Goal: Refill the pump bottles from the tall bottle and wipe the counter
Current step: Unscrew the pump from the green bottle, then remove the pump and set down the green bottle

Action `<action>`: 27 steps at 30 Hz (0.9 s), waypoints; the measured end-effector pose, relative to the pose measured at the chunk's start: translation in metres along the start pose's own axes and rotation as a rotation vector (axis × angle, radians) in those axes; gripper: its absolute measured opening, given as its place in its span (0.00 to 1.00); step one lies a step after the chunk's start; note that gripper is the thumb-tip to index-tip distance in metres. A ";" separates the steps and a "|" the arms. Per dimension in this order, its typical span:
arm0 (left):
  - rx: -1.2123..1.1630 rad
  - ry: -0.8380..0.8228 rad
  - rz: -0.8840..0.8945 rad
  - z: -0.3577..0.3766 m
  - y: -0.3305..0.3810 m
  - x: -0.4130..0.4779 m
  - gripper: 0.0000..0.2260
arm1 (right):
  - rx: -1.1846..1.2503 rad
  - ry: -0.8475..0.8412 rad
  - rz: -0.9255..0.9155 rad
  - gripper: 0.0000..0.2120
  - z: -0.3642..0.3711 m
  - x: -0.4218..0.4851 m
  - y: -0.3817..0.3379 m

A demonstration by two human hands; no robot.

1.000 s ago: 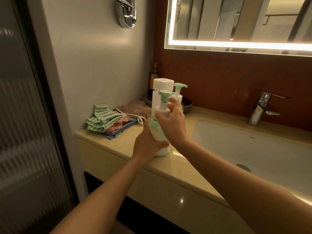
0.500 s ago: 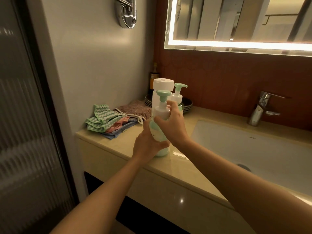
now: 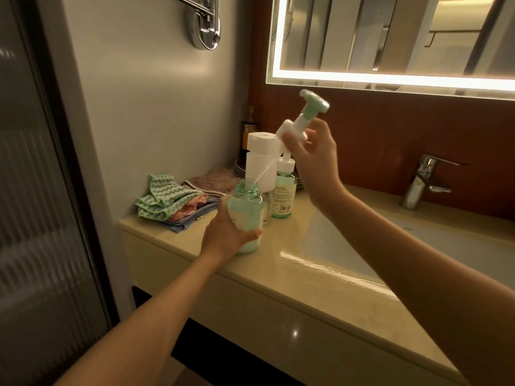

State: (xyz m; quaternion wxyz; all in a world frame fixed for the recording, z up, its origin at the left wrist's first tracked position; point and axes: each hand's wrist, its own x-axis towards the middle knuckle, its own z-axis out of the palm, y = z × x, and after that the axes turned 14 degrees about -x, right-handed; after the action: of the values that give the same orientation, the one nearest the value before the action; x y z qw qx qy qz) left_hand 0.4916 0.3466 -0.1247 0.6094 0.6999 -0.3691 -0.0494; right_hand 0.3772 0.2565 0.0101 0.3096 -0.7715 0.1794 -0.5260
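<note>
1. Left hand (image 3: 225,235) is gripping the open pump bottle (image 3: 246,215) standing on the desk (image 3: 292,277).
2. Right hand (image 3: 312,154) is pinching the removed pump head (image 3: 302,118) above it, tilted.
3. Tall bottle (image 3: 260,160) is standing just behind.

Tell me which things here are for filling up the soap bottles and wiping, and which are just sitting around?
For the job:
- open pump bottle, held by the left hand
- pump top, lifted out by the right hand
- second pump bottle
- tall white bottle
- cloths
- counter

Just sitting around:
- tap
- mirror
- stacked plates
- dark bottle
</note>
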 end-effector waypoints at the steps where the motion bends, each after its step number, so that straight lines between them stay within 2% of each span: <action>1: -0.003 0.009 0.001 -0.003 -0.002 0.002 0.43 | 0.027 0.027 0.011 0.18 -0.004 0.004 -0.001; 4: -0.007 0.031 0.003 -0.012 -0.007 0.008 0.43 | 0.103 0.072 0.084 0.19 -0.012 0.012 0.000; 6: -0.021 0.042 -0.003 -0.018 -0.011 0.013 0.43 | 0.050 0.059 0.097 0.19 -0.013 0.013 0.007; 8: -0.053 0.033 -0.007 -0.024 -0.015 0.019 0.44 | -0.106 -0.073 0.109 0.20 -0.011 0.008 0.015; 12: -0.160 -0.011 0.007 -0.030 -0.022 0.025 0.48 | -0.298 -0.529 0.308 0.24 0.004 -0.015 0.035; 16: -0.384 0.047 -0.026 -0.034 -0.020 0.022 0.54 | -0.312 -0.646 0.342 0.28 0.013 -0.027 0.049; 18: -0.414 0.130 0.005 -0.035 -0.021 0.019 0.52 | -0.362 -0.782 0.322 0.28 0.013 -0.028 0.051; 21: -0.429 0.174 0.049 -0.034 -0.024 0.011 0.42 | -0.475 -0.946 0.352 0.24 0.017 -0.032 0.053; 27: -0.382 0.221 0.087 -0.030 -0.029 0.000 0.32 | -0.690 -0.906 0.283 0.21 0.031 -0.049 0.069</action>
State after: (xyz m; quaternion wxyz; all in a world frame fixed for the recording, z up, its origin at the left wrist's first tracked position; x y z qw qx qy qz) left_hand 0.5200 0.3709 -0.1428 0.7693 0.5563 -0.3137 -0.0152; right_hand 0.3903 0.2434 -0.0776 0.1535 -0.9442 0.2912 -0.0087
